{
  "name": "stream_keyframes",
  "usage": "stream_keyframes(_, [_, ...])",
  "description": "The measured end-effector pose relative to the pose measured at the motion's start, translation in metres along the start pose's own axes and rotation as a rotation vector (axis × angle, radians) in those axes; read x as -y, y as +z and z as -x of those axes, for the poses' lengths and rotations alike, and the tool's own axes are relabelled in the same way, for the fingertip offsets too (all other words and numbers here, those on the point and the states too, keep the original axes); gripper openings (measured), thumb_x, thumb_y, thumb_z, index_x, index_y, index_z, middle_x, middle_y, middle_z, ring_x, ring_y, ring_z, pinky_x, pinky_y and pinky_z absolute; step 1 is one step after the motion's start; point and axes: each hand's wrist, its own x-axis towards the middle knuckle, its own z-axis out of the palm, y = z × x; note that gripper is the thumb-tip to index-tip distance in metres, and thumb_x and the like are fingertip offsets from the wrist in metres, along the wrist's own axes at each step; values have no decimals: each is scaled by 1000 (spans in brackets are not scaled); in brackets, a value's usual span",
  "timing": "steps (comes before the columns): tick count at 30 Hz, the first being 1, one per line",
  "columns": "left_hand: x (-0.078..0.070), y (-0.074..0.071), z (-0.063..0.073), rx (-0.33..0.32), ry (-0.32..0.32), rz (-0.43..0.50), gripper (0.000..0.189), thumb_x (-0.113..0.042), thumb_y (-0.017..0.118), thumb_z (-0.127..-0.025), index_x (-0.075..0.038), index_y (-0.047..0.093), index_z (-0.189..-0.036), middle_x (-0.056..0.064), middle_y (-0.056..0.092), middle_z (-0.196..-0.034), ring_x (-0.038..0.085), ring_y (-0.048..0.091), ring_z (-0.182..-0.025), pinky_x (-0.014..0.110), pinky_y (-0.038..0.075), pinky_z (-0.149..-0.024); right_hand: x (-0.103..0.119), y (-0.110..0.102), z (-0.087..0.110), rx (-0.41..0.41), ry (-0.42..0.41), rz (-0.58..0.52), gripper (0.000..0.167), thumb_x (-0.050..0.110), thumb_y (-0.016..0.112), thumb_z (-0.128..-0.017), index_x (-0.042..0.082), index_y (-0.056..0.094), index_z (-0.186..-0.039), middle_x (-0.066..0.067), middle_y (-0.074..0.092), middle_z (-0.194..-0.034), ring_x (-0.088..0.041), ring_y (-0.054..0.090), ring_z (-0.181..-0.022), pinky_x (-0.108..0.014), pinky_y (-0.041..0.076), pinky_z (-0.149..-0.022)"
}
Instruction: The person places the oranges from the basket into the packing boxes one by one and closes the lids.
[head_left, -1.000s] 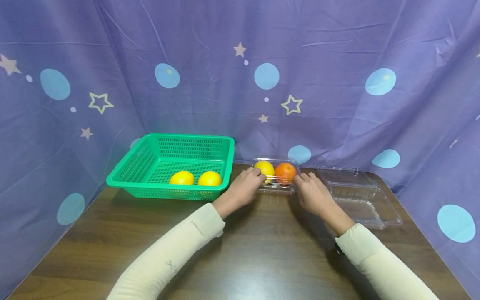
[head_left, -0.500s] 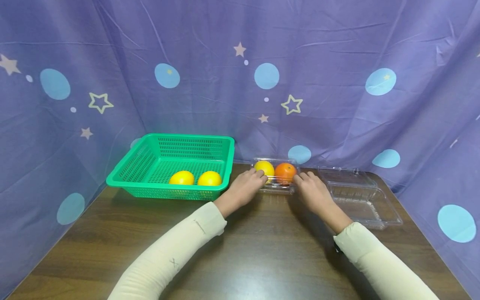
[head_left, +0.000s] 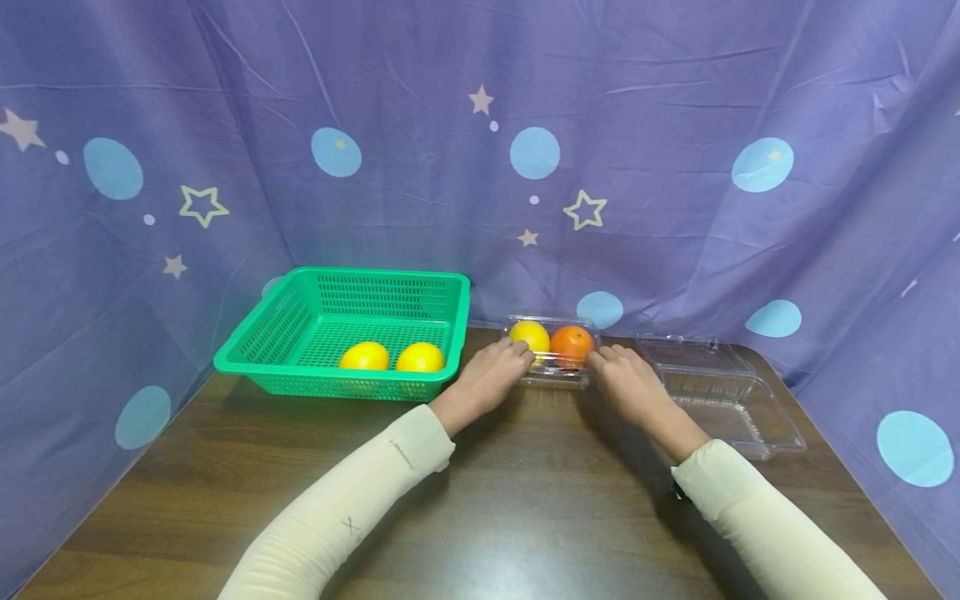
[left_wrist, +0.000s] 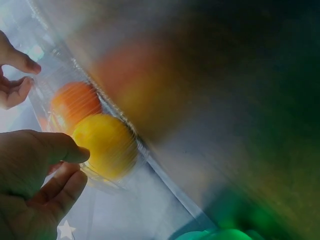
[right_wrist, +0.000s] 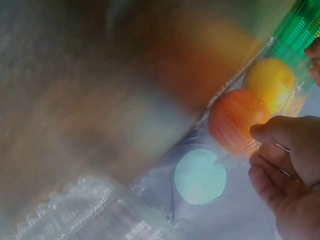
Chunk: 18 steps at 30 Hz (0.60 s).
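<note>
Clear plastic box (head_left: 557,378) sits on the wooden table (head_left: 495,500) near its back edge, between the two hands, with a yellow fruit (head_left: 529,335) on the left inside it and an orange (head_left: 572,342) just beside that on the right. Ribbed clear plastic shows across both fruits in the wrist views. The left hand (head_left: 492,373) pinches the box's left edge between thumb and curled fingers, and the right hand (head_left: 628,383) pinches the right edge in the same way. To the left stands a green basket (head_left: 292,383) holding two yellow balls of fruit (head_left: 364,356). To the right lies an open clear container (head_left: 738,417), its other half folded back behind it. A purple curtain (head_left: 420,208) with stars and blue circles hangs behind the table.
</note>
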Motion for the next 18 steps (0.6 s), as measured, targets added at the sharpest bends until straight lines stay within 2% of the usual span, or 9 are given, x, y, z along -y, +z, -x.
stream_keyframes(8, [1, 0, 1, -5, 3, -3, 18, 1, 70, -91, -9, 72, -106, 4, 67, -98, 23, 62, -86, 33, 56, -73, -3, -2, 0, 26, -41, -4, 24, -8, 78, -71, 4, 62, -82, -8, 62, -78, -28, 57, -70, -42, 51, -66])
stream_keyframes(18, [1, -2, 1, 5, 1, 12, 20, 3, 70, -91, -10, 71, -107, 3, 67, -99, 22, 61, -86, 33, 56, -73, -3, -3, 0, 51, -36, 8, 21, -6, 76, -74, 4, 60, -81, -7, 60, -75, -27, 56, -66, -40, 50, -57])
